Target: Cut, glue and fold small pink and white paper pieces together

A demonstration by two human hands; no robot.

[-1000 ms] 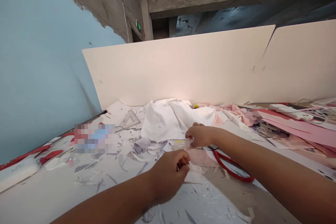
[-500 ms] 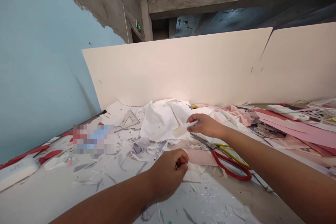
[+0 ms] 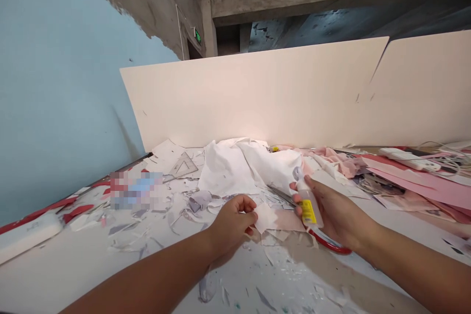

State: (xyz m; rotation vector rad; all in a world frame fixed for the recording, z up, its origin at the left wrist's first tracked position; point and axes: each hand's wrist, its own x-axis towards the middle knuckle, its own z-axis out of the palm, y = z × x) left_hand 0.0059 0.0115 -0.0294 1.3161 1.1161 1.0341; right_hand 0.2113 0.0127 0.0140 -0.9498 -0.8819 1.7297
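Note:
My left hand (image 3: 233,221) pinches a small pale piece of paper or cloth (image 3: 265,217) between thumb and fingertips. Close to it on the right, my right hand (image 3: 338,213) is wrapped round a small clear squeeze bottle (image 3: 309,208) with a yellow label, held nearly upright with its nozzle up. Beneath the bottle lies a pair of scissors, whose red handle (image 3: 333,245) shows below my right hand; much of the rest is covered. A light pink strip (image 3: 290,221) extends from behind the pale piece toward the scissors.
Crumpled white cloth (image 3: 230,169) lies behind my hands. A clear set square (image 3: 183,166) is at the back left, among many scraps. Pink sheets (image 3: 423,186) and a white power strip (image 3: 408,158) are at the right. A pale panel (image 3: 257,98) closes off the back.
My right hand has moved right and down, turning the bottle from lying sideways to nearly upright with its label showing. The pale piece now shows in my left hand's fingertips.

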